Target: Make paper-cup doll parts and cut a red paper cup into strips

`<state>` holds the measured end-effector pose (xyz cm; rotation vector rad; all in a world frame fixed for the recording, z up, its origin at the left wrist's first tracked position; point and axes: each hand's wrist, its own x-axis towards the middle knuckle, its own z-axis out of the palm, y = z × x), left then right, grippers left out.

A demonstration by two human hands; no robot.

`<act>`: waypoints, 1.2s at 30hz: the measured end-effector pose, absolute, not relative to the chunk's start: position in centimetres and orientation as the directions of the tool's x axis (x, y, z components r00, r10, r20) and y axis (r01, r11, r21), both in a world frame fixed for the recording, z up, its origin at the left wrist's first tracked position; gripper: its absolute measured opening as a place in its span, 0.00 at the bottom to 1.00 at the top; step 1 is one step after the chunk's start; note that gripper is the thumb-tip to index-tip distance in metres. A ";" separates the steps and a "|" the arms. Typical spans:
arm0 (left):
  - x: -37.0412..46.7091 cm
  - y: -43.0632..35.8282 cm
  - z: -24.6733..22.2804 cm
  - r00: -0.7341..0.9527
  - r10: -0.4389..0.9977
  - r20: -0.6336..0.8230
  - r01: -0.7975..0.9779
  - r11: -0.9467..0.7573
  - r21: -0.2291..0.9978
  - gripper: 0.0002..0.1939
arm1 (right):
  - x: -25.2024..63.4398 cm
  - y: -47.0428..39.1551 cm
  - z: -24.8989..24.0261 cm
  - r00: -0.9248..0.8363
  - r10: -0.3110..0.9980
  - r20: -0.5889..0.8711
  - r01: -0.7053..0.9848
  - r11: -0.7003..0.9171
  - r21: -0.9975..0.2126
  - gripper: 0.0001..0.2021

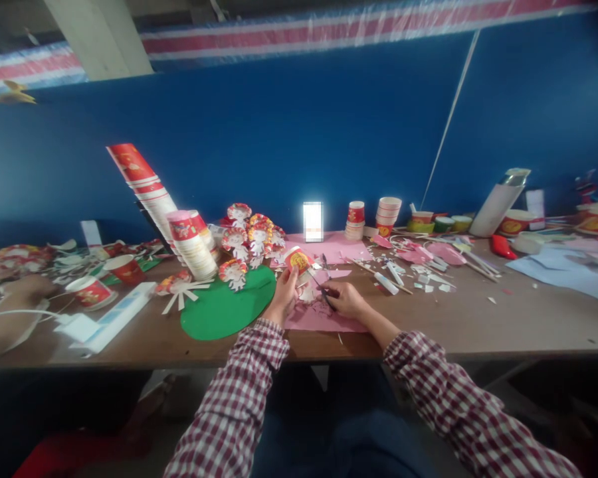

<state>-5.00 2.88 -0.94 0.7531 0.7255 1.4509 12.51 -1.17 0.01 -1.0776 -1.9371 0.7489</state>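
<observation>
My left hand (286,292) is closed on a piece of red and white paper cup (298,259) with a yellow print, held up above the pink paper (299,321). In my right hand (346,300) is a pair of dark scissors (325,292), its blades pointing up and left beside the cup piece. Whether the blades touch the cup piece I cannot tell. Small paper scraps lie on the pink paper under both hands. Left of my left hand, a green oval sheet (229,309) rests on the table, with several cut-out paper figures (236,242) at its back edge.
Tall leaning stacks of paper cups (149,192) stand at the left. Nearby lies a white power strip (122,317) with a plug in it. Shorter cup stacks (389,216), glue tubes (386,283), sticks and scraps sit to the right. Another person's arm (17,312) reaches in at the far left.
</observation>
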 end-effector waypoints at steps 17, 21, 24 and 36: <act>-4.7 2.3 -0.8 -0.029 0.990 0.137 -0.379 -0.138 0.915 0.40 | 12.5 -1.1 -0.2 -0.303 0.900 0.314 0.460 0.426 -0.779 0.19; -4.5 2.0 -0.6 -0.003 0.990 0.144 -0.362 -0.135 0.922 0.41 | 12.6 -0.7 -0.7 -0.300 0.897 0.325 0.442 0.432 -0.786 0.19; -4.5 1.8 -0.4 0.005 0.988 0.154 -0.358 -0.142 0.923 0.42 | 12.7 -0.6 -0.9 -0.297 0.897 0.328 0.438 0.434 -0.788 0.18; -4.3 2.2 -0.9 -0.017 0.985 0.174 -0.320 -0.170 0.932 0.40 | 12.8 -0.4 -1.3 -0.286 0.889 0.358 0.454 0.454 -0.767 0.15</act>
